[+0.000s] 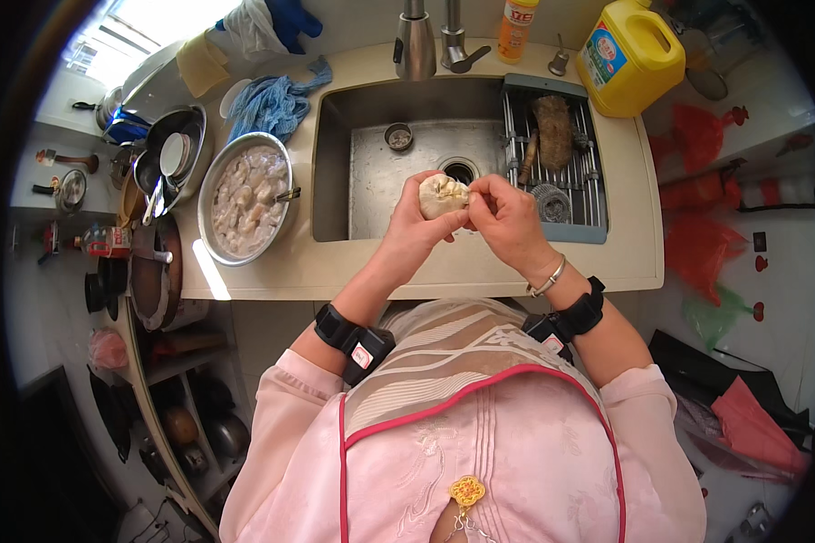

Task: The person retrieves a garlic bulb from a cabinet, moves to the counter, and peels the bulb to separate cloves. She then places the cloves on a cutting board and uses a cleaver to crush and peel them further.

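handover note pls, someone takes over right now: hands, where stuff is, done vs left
Left hand: cups a pale round garlic bulb over the sink.
Right hand: fingertips pinch at the bulb's top edge.
Nearby: metal bowl of pale chunks on the counter left of the sink; drying rack over the sink's right side, yellow jug behind it.
Done: bulb partly opened at the top.
Left: most of the skin is still on.
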Motion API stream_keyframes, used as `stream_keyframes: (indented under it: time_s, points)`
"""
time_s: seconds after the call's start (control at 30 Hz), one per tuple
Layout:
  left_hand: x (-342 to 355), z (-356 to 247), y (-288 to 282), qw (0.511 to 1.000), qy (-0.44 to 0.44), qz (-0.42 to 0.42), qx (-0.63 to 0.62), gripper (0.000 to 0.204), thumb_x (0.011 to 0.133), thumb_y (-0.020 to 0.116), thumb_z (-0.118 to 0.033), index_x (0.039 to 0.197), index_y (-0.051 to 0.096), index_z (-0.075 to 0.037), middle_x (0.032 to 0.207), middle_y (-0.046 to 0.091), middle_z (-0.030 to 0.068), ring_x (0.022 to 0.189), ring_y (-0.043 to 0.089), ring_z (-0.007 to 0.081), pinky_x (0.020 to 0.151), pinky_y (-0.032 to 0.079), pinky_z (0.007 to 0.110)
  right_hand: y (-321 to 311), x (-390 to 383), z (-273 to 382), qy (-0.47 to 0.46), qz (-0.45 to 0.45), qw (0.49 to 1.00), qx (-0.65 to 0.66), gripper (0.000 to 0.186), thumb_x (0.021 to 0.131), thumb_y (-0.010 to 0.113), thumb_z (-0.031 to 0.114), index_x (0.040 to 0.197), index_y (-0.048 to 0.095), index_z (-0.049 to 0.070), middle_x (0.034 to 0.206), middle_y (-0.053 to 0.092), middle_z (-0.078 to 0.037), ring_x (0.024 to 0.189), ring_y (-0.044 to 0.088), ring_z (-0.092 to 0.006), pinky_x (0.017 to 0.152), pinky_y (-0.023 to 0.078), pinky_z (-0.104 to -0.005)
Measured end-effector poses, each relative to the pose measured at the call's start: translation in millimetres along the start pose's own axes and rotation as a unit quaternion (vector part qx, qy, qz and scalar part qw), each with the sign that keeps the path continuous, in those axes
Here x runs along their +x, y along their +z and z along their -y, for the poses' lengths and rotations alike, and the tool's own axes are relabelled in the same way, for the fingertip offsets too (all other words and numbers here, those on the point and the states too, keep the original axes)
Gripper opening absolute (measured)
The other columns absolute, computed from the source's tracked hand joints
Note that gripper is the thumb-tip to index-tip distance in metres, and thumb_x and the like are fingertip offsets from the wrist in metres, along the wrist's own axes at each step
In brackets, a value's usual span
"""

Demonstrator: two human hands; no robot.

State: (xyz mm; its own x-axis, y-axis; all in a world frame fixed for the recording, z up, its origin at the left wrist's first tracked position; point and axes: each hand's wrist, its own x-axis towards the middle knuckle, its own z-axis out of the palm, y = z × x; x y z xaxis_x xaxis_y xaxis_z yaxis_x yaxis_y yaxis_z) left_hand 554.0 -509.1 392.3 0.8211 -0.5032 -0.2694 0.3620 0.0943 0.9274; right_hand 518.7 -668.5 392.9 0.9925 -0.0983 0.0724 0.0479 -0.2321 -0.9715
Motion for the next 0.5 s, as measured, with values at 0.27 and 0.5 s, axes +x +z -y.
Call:
stream_keyframes:
  time_s: [0.27, 0.5]
  points:
    - [-2.9, -1.4, -11.7, 0.996, 0.084, -0.026, 0.024, 0.060, 0.084, 0.070, -0.007, 0.132, 0.034, -0.008, 0.107, 0.056, 0.0046, 0.091, 0.057, 0.0102, 0.069, 0.049, 0.024, -5.1, 11.0, 12.6, 0.103, 0.111, 0.974, 0.169, 0.018, 0.095, 0.054, 0.015, 0.097, 0.057, -0.002, 0.078, 0.065, -0.005, 0.068, 0.064, -0.0099, 0.063, 0.053, -0.0226]
    - [0.5, 3.4, -12.6, 0.993, 0.109, -0.017, 0.046, 0.062, 0.082, 0.070, 0.000, 0.132, 0.034, -0.009, 0.108, 0.055, 0.0046, 0.094, 0.057, 0.0104, 0.074, 0.051, 0.023, -1.9, 14.9, 20.8, 0.109, 0.103, 0.987, 0.057, 0.018, 0.095, 0.056, 0.017, 0.093, 0.056, -0.001, 0.077, 0.064, -0.005, 0.063, 0.061, -0.0092, 0.056, 0.051, -0.0217]
